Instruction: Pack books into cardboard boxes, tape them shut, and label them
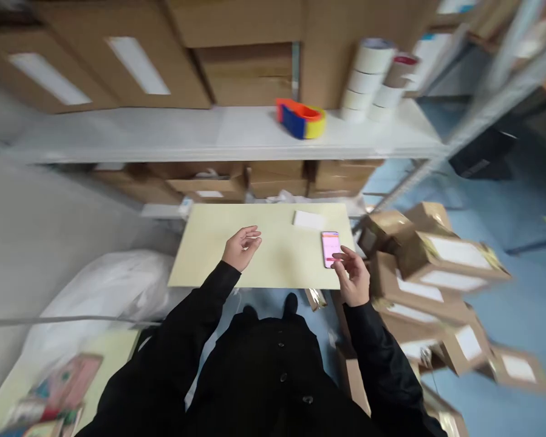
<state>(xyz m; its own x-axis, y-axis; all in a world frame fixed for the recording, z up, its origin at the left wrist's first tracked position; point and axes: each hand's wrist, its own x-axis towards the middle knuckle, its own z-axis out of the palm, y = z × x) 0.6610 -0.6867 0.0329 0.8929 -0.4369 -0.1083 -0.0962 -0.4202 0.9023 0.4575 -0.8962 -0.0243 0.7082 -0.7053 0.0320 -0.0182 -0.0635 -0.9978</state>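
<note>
A smartphone (330,246) with a lit pink screen lies near the right edge of a pale yellow table (273,261). My right hand (353,279) is at the phone's lower right corner, fingers apart and fingertips over the screen; whether they touch it I cannot tell. Over the left half of the table hovers my left hand (242,249), holding nothing, its fingers loosely curved and apart from the thumb. A small white rectangular item (308,220), perhaps a box or a stack of paper, rests behind the phone.
A grey shelf (163,136) spans the back, bearing cardboard boxes (249,73), an orange, blue and yellow tape dispenser (302,118) and stacked white rolls (364,82). Parcels (455,258) pile up on the floor at right. White plastic sheeting (99,297) lies at left.
</note>
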